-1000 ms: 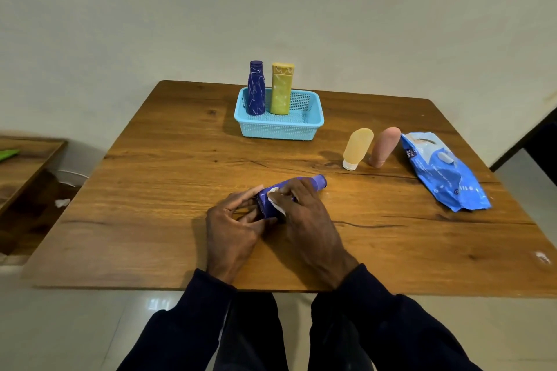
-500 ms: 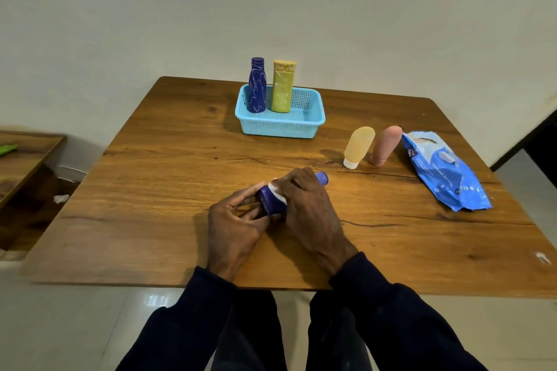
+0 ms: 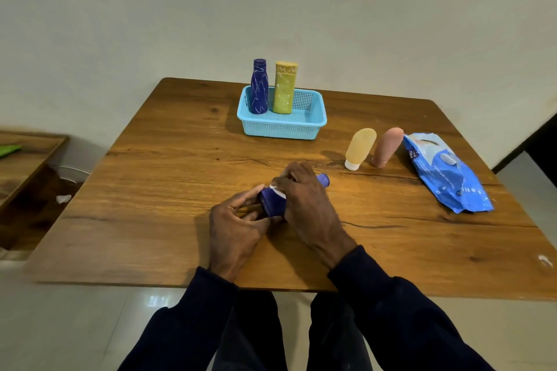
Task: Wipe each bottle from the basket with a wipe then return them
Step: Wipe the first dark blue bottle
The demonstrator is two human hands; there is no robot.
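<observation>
A purple bottle point(image 3: 272, 203) lies on its side near the table's front middle, its cap pointing right. My left hand point(image 3: 235, 227) grips its base end. My right hand point(image 3: 304, 205) is curled over the bottle's middle, pressing a white wipe point(image 3: 278, 191) against it; only a sliver of the wipe shows. At the back stands a light blue basket point(image 3: 283, 126) holding an upright dark blue bottle point(image 3: 259, 87) and a yellow bottle point(image 3: 284, 87). A pale yellow tube point(image 3: 360, 147) and a pink tube point(image 3: 387, 146) stand on their caps to the basket's right.
A blue pack of wipes point(image 3: 446, 173) lies at the right of the wooden table point(image 3: 150, 190). A lower wooden surface point(image 3: 24, 156) with something green on it sits at the far left. Tiled floor lies below the table's front edge.
My right hand has slid along the purple bottle with the wipe, and the bottle's base end has lifted slightly. My left hand keeps its hold on the base.
</observation>
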